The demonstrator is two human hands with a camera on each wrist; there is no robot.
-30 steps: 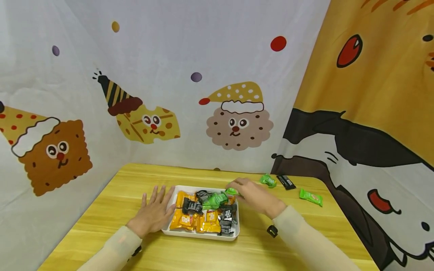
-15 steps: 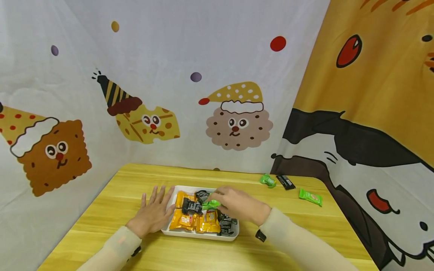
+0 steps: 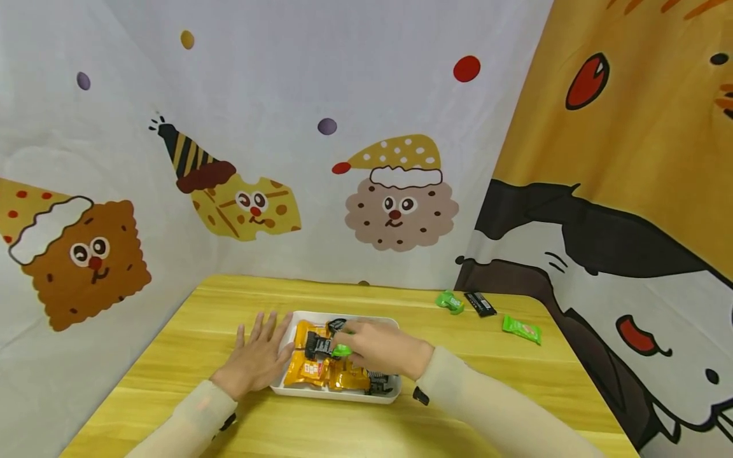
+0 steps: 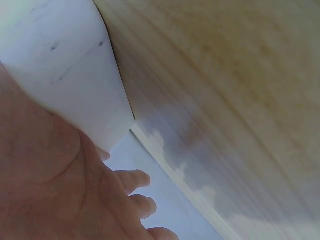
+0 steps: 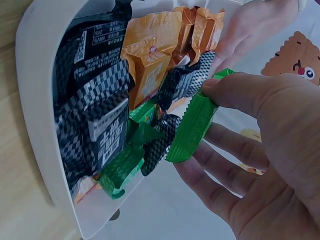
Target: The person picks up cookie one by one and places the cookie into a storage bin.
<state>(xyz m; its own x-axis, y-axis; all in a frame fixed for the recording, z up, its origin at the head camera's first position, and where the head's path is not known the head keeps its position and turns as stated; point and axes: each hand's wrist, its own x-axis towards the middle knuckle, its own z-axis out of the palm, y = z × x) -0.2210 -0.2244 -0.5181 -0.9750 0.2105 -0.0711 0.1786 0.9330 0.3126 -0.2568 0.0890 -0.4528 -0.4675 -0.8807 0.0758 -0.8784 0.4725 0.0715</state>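
In the head view my left hand lies with straight, spread fingers along the left rim of a white tray. The left wrist view has that hand's palm and some fingertips. Over the tray, my right hand pinches a small green-wrapped snack between thumb and fingers. Orange packets and black checked packets fill the tray, with another green packet among them. The right hand covers part of the tray's contents in the head view.
At the table's back right lie a green packet, a black packet and a longer green packet. A printed cloth stands behind the wood-grain table.
My right hand has moved left from the tray's back right corner to over its middle, carrying the green-wrapped snack. The left hand has stayed at the rim.
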